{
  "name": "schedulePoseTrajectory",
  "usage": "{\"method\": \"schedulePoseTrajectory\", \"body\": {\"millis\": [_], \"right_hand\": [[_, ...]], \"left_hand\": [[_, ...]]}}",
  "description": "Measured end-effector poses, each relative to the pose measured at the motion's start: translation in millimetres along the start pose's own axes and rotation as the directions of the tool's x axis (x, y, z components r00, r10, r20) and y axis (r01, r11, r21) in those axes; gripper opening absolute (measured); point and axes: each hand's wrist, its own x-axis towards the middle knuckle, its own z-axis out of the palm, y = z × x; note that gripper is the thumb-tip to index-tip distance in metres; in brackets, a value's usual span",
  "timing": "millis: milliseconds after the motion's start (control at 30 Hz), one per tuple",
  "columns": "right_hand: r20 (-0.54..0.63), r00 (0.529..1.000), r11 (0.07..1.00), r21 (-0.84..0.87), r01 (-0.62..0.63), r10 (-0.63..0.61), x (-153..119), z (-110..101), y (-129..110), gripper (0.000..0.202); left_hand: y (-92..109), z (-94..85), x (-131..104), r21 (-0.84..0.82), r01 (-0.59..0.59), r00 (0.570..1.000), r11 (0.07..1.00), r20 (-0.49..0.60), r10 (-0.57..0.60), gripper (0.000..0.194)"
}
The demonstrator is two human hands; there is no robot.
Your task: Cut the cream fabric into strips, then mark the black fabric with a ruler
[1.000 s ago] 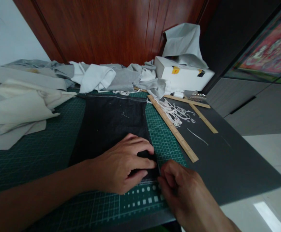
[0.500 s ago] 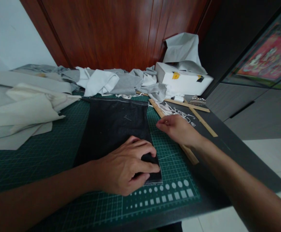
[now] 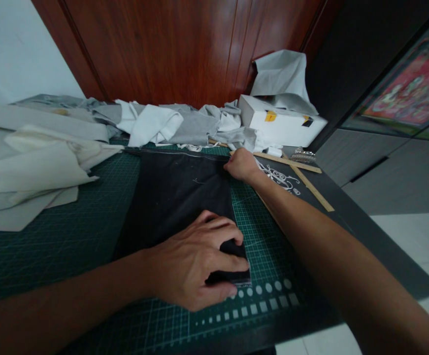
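Observation:
A piece of black fabric (image 3: 173, 197) lies flat on the green cutting mat (image 3: 99, 217), with pale stitching or fraying along its far and near edges. Pressed down on its near right part is my left hand (image 3: 199, 261), fingers spread and bent, thumb at the near edge. My right hand (image 3: 242, 165) is at the far right corner of the fabric, its fingers pinched together on that corner. The fingertips there are partly hidden. A short light thread shows on the fabric's upper half.
Cream cloth pieces (image 3: 40, 167) are heaped at the left. Grey and white scraps (image 3: 188, 125) line the back, beside a white box (image 3: 284, 121). Wooden rulers (image 3: 312, 190) and white cords (image 3: 279, 177) lie to the right. The dark table edge (image 3: 380, 256) runs along the right.
My right hand has moved away from me and left, from beside the fabric to its far right corner. My left hand stays on the fabric, its thumb slightly more spread.

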Motion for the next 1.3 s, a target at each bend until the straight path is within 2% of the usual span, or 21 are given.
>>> {"method": "schedulePoseTrajectory", "body": {"millis": [400,667,800,933,1100,1233,1300], "right_hand": [[-0.107,0.988,0.985,-0.148,0.094,-0.11,-7.7,-24.0,-7.5,0.029],[-0.035,0.986,0.973,-0.174,0.153,-0.161,-17.7,-6.1,-5.5,0.026],[-0.022,0.984,0.97,-0.17,0.172,-0.178,-28.6,-12.7,1.7,0.03],[-0.022,0.992,0.98,-0.159,0.121,-0.126,-55.9,-32.1,11.7,0.026],[0.012,0.997,0.984,-0.163,0.075,-0.074,-107.6,-57.7,35.5,0.024],[0.04,0.999,0.918,-0.395,-0.014,0.032,-138.6,-63.0,64.8,0.045],[0.092,0.992,0.9,-0.433,-0.044,0.092,-147.5,-60.7,77.5,0.048]], "left_hand": [[-0.4,0.3,3.0,-0.019,0.014,1.0,1.0,0.024,-0.013,0.029],[-1.5,0.8,3.5,-0.007,0.018,0.999,1.0,0.042,-0.018,0.034],[-1.2,-0.1,3.3,-0.015,0.014,0.999,1.0,0.029,-0.014,0.031],[-1.4,-0.4,4.5,-0.026,0.029,0.998,0.999,0.05,-0.028,0.027],[-4.3,1.8,6.0,-0.035,0.024,1.0,0.999,0.019,-0.024,0.026],[-6.3,3.0,6.1,-0.05,0.035,0.999,0.998,0.021,-0.034,0.027],[-6.3,2.8,6.2,-0.054,0.046,0.999,0.997,0.029,-0.044,0.028]]}}
